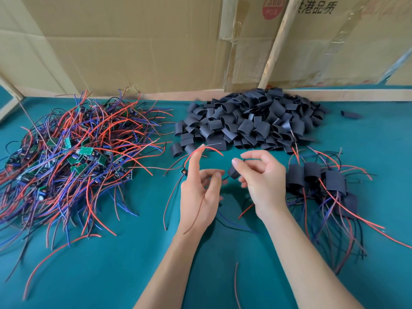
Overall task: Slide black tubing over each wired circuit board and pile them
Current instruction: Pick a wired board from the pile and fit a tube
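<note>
Meanwhile right hand [262, 184] pinches a tubing piece [233, 172]; left hand [200, 192] pinches wires [201, 150].

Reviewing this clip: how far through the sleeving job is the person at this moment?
Early on. Done: a small pile of sleeved boards lies at the right. In hand: the right hand pinches one black tube piece with a black wire through it, while the left hand holds that unit's wires. Left: the big tangle of bare wired boards at the left, with a large heap of loose tubing behind.

Teal table cover [138, 264] – flattened cardboard boxes [133, 45] and a wooden slat [281, 41] behind
</note>
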Available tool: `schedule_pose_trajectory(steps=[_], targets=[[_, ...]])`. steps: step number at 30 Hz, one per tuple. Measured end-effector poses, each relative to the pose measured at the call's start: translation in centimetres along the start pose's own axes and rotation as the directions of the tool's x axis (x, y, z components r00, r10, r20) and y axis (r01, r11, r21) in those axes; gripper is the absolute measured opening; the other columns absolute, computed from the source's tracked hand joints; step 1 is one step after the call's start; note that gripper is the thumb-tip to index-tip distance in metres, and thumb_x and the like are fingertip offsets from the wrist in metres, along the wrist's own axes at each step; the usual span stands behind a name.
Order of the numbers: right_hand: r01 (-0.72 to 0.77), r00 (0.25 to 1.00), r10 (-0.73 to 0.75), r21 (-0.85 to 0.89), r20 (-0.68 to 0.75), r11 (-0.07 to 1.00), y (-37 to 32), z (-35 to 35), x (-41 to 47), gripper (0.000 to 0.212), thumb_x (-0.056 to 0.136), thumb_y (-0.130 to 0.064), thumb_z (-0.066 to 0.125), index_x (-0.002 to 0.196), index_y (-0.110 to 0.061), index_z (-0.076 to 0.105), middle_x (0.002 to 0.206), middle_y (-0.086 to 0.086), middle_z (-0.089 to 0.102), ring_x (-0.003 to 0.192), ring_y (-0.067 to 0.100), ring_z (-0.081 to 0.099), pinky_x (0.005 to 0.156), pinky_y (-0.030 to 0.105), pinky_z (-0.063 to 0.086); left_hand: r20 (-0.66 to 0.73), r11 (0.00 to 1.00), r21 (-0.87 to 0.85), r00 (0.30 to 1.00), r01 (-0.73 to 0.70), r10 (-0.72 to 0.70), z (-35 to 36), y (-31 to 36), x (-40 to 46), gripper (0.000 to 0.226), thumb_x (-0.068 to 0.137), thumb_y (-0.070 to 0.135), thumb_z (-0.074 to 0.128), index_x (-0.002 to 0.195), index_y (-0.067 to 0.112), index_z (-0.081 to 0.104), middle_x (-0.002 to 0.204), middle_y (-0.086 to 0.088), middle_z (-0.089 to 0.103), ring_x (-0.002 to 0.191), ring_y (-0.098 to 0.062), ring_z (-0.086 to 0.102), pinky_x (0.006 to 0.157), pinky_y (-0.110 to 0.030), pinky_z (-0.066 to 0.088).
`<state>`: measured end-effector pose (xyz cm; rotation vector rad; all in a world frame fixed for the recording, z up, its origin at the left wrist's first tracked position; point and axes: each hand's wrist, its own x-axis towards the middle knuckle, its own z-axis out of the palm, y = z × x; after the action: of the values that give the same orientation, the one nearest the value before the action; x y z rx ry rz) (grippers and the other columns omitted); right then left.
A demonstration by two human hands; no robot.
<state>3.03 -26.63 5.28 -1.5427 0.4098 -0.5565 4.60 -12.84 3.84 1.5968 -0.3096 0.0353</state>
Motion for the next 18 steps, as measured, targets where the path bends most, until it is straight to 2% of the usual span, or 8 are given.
schedule_pose_trajectory(steps=[3, 6, 8, 11, 14, 18], targets=[[0.013, 1.0, -0.013, 0.011, 0.001, 1.0, 0.2, 0.5, -0.3, 0.007, 0.089, -0.013, 0.08, 0.088, -0.014, 0.073, 0.072, 0.004, 0.074, 0.055, 0.011, 0.063, 0.052, 0.022, 0.051, -0.02, 0.997, -0.082, 1.0, 0.012, -0.014, -0.4, -0.2, 0.1, 0.047, 0.086, 0.015, 0.051, 0.131, 0.029, 0.05, 0.102, -0.004, 0.074, 0.094, -0.012, 0.074, 0.065, -0.029, 0.06], [-0.003, 1.0, 0.003, 0.057, -0.008, 0.998, 0.2, 0.9, -0.5, 0.006, 0.09, -0.013, 0.079, 0.087, -0.012, 0.074, 0.068, 0.001, 0.072, 0.056, 0.013, 0.063, 0.052, 0.022, 0.052, 0.001, 0.997, -0.075, 1.0, 0.024, -0.024, -0.5, -0.4, 0.0, 0.041, 0.08, 0.009, 0.045, 0.12, 0.017, 0.052, 0.103, -0.008, 0.073, 0.089, -0.01, 0.073, 0.071, -0.033, 0.062], [-0.027, 0.999, 0.029, 0.092, -0.015, 0.995, 0.2, 1.0, -0.5, 0.006, 0.09, -0.011, 0.079, 0.088, -0.01, 0.074, 0.068, -0.001, 0.071, 0.055, 0.012, 0.062, 0.051, 0.022, 0.051, 0.009, 0.999, -0.044, 1.0, 0.031, -0.03, -0.4, -0.6, 0.0, 0.035, 0.081, 0.008, 0.045, 0.114, 0.017, 0.052, 0.103, -0.005, 0.073, 0.082, -0.012, 0.075, 0.071, -0.032, 0.063], [-0.078, 0.996, 0.083, 0.164, -0.019, 0.983, 0.2, 0.9, -0.3, 0.004, 0.09, -0.009, 0.078, 0.091, -0.009, 0.074, 0.071, -0.003, 0.072, 0.055, 0.011, 0.061, 0.05, 0.022, 0.05, 0.027, 0.999, -0.03, 0.999, 0.045, -0.044, -0.1, -0.9, 0.1, 0.028, 0.094, 0.002, 0.051, 0.117, 0.019, 0.053, 0.107, -0.003, 0.075, 0.091, -0.014, 0.077, 0.066, -0.029, 0.061], [-0.117, 0.992, 0.124, 0.228, -0.017, 0.966, 0.2, 0.8, -0.1, 0.004, 0.091, -0.008, 0.077, 0.091, -0.008, 0.073, 0.07, -0.003, 0.072, 0.054, 0.011, 0.059, 0.051, 0.022, 0.049, 0.028, 0.998, 0.032, 0.998, 0.057, -0.058, 0.1, -1.1, 0.1, 0.026, 0.099, 0.001, 0.053, 0.117, 0.021, 0.057, 0.112, -0.001, 0.076, 0.092, -0.012, 0.077, 0.066, -0.033, 0.063], [-0.101, 0.994, 0.11, 0.232, -0.026, 0.967, 0.1, 0.7, 0.1, 0.007, 0.091, -0.01, 0.078, 0.088, -0.01, 0.071, 0.068, -0.004, 0.072, 0.054, 0.012, 0.059, 0.05, 0.022, 0.049, -0.017, 0.992, 0.124, 0.999, 0.037, -0.035, 0.3, -1.3, 0.2, 0.02, 0.097, 0.006, 0.061, 0.108, 0.021, 0.069, 0.1, 0.008, 0.076, 0.087, -0.008, 0.075, 0.067, -0.036, 0.064]])
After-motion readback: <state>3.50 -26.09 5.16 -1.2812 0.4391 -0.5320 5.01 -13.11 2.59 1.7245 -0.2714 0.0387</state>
